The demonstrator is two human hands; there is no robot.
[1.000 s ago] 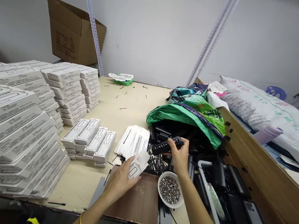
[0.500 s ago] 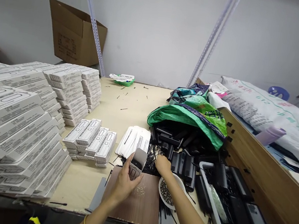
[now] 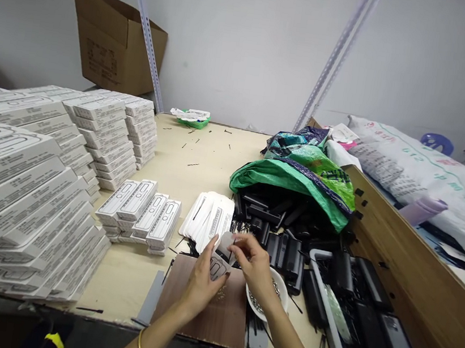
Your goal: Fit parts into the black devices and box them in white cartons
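Note:
My left hand (image 3: 200, 281) is wrapped round a small white printed box (image 3: 220, 266), tilted with its end flap up, over the brown board (image 3: 223, 327). At the box's open end is my right hand (image 3: 253, 262), thumb and fingers pinched together on something dark and thin that I cannot make out. Below my right wrist stands a white bowl (image 3: 284, 295) of small metal pieces, partly hidden. Behind the box lie white printed sheets (image 3: 209, 216) in a fanned pile.
Stacked white boxes (image 3: 19, 197) fill the left, with a smaller group (image 3: 142, 208) nearer the middle. A green sack (image 3: 292, 179) of black devices and a white tray (image 3: 343, 342) stand right, beside a wooden board (image 3: 410, 254). A carton (image 3: 112, 44) is behind.
My right hand has moved from the pile of thin black pieces to the box's open end. My left hand has tilted the box. The view has shifted slightly.

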